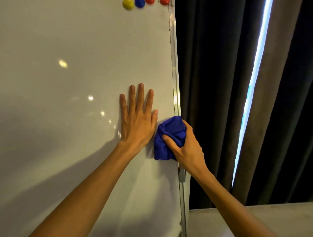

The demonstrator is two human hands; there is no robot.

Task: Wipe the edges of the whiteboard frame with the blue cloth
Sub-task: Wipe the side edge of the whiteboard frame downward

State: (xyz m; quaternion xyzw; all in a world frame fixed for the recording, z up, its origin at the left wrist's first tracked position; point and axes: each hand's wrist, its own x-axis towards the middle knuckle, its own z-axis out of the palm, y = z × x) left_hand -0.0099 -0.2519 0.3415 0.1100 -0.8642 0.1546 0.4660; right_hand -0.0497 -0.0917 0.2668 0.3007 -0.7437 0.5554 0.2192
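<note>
The whiteboard fills the left of the view, and its silver frame edge runs down its right side. My right hand is shut on the bunched blue cloth, pressing it against the frame edge about halfway down. The cloth wraps over the edge and hides that part of the frame. My left hand lies flat on the board surface just left of the cloth, fingers spread and pointing up, holding nothing.
Round magnets, yellow, blue and two red, sit at the board's top. Dark curtains hang right behind the frame, with a bright slit of light. A pale surface lies at lower right.
</note>
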